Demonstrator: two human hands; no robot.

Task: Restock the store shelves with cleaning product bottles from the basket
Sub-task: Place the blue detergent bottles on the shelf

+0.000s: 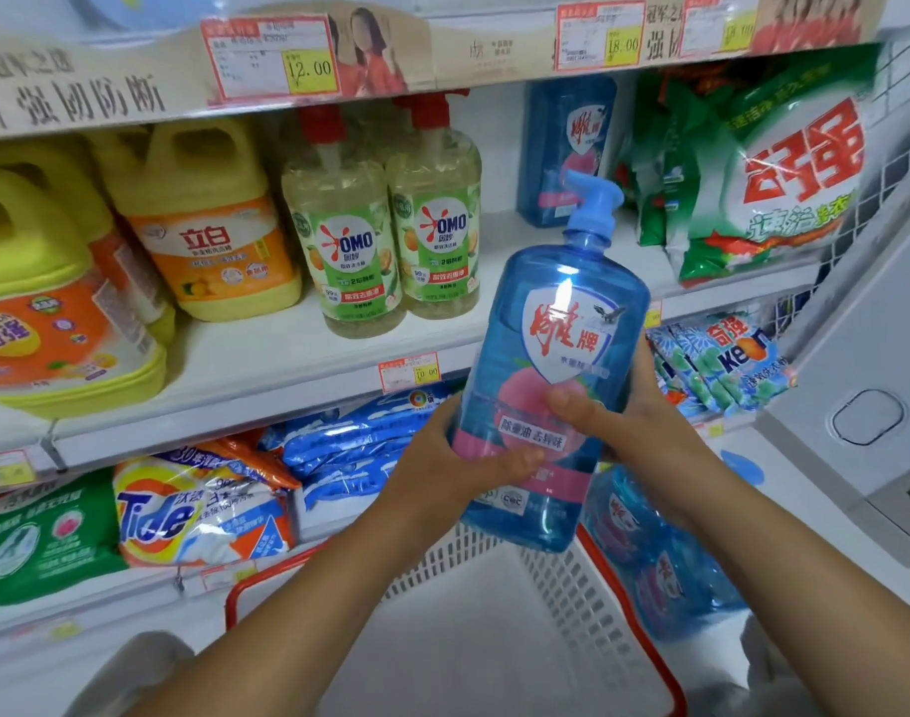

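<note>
Blue bottle (551, 354): up at centre right of the frame, pump top leaning slightly right, held in front of the middle shelf's edge and above the basket.
Left hand (458, 458): gripping the bottle low down from the left — thumb laid across the pink band of the label.
Right hand (623, 411): wrapped round the right side, thumb pressed on the front of the label, fingers hidden behind.
Basket (587, 602): white mesh with a red rim, bottom centre, directly below the bottle.
Middle shelf (266, 349): a matching bottle (566, 142) stands at the back, upper right of centre. Two OMO bottles (344, 251) sit side by side to its left, yellow jugs (209, 214) further left, a green bag (773, 178) on the right.
Lower right: more blue bottles (644, 535) lie just outside the basket's rim.
</note>
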